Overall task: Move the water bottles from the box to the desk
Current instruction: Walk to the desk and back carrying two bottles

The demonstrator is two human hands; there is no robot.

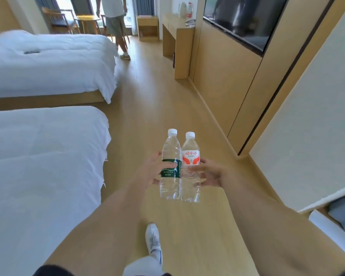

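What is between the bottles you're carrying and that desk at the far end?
Head view: only bare wooden floor lies between the two bottles and the desk.

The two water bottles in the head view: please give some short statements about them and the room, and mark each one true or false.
1. The left hand holds the green-label bottle. True.
2. The red-label bottle has no cap. False: it has a white cap.
3. Both bottles already stand on the desk. False: they are held upright over the floor, with the desk far ahead.
4. The right hand holds the red-label bottle. True.
5. Another person stands near the far bed. True.
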